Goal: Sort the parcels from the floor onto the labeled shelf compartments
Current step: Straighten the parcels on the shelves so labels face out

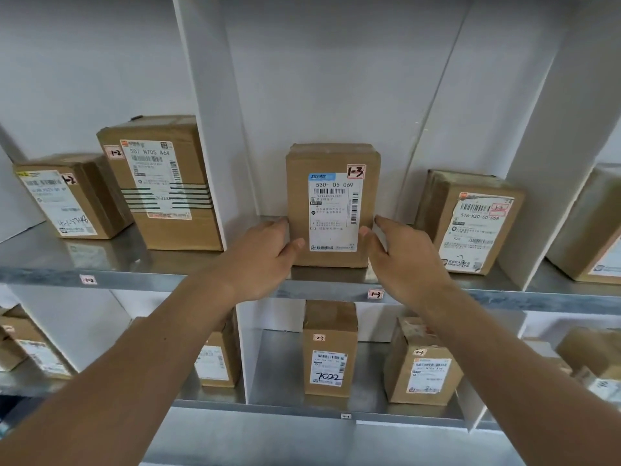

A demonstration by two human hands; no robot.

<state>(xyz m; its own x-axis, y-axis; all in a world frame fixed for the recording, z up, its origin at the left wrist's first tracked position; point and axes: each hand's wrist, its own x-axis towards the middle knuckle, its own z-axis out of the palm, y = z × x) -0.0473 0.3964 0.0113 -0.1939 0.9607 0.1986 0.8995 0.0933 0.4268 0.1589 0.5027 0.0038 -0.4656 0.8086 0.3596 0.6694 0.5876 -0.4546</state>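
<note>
**Cardboard parcel 1-3 standing between two hands on the upper shelf**

Cardboard is filling the middle of the view: the parcel marked 1-3 point(332, 205) is standing upright near the front edge of the metal upper shelf point(141, 275), its white shipping label facing outward. The left hand point(265, 260) is lying against the parcel's lower left edge, thumb across the front corner, fingers straight along the side. The right hand point(396, 253) is sitting at the lower right edge with fingers extended; whether it is touching the box or just beside it is unclear. Neither hand is curling round the parcel.

A small 1-3 tag point(375, 294) is sitting on the shelf's front lip, just below the right hand. White dividers point(215, 129) are walling the compartment on both sides. A second box point(470, 223) is standing to the right in the same bay, with open shelf between the two. Left of the divider, two boxes marked 1-2 point(158, 183) are standing side by side. On the lower shelf point(268, 406), more labelled boxes are standing apart.
</note>
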